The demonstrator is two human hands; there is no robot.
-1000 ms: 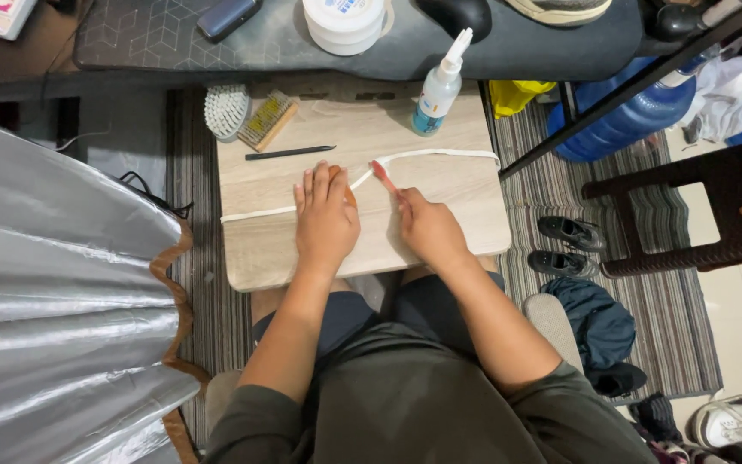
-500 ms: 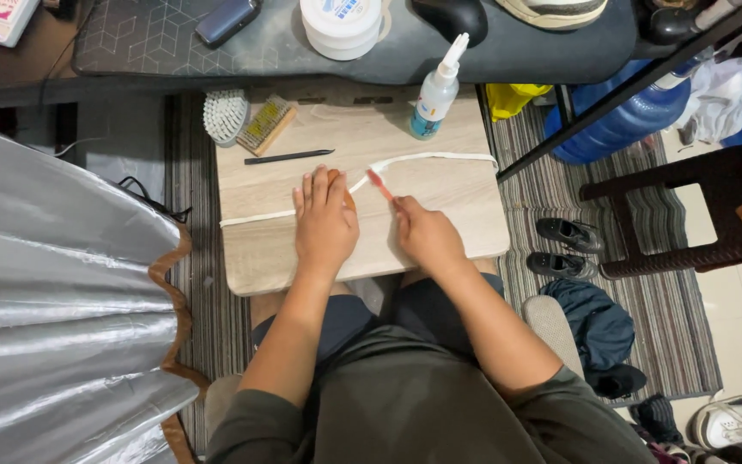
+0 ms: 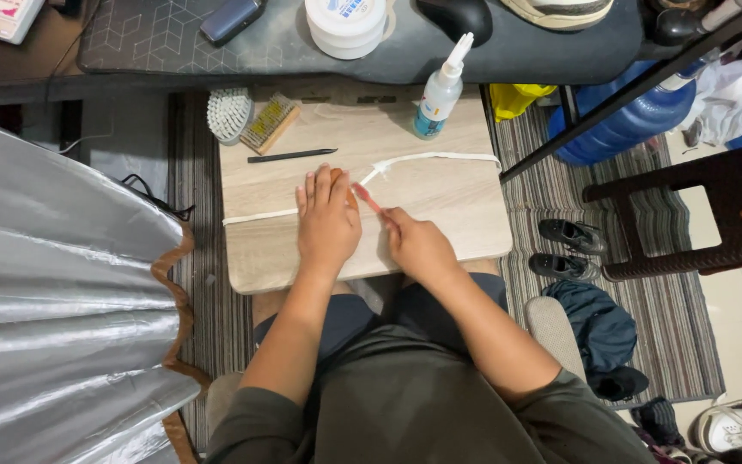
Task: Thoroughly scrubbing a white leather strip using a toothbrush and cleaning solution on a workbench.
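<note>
Two hands, one lace, scrub about halfway

Nearest the camera are the person's lap and arms, w/ a big shiny silver cloth (image 3: 53, 283) off to the left side.

Next is the low wood bench (image 3: 440, 215). The left hand (image 3: 328, 219) lies flat on it, fingers straight and close together. Its grip is wide open, so it holds nothing and just presses down on the long white lace (image 3: 440, 157). The right hand (image 3: 418, 245) is just beside it. Its grip is closed round the handle of a small red brush (image 3: 369, 199), and the brush tip meets the lace by the left fingertips.

The lace runs across the bench from the left edge, under the left hand, then up and over to the right edge.

How far along, as a guess: the brush sits near the middle of the lace, so approx. half may be done. The part to the right looks a bit bright and frothy near the brush, and the part to the left looks flat and plain. I can't tell for sure which side is clean, it's too small to see.

Farther back on the bench are a thin black stick (image 3: 289, 155), a round white brush (image 3: 229, 113), a flat tan brush (image 3: 270, 123) and a squirt bottle (image 3: 438, 90). None of them is being touched.
</note>
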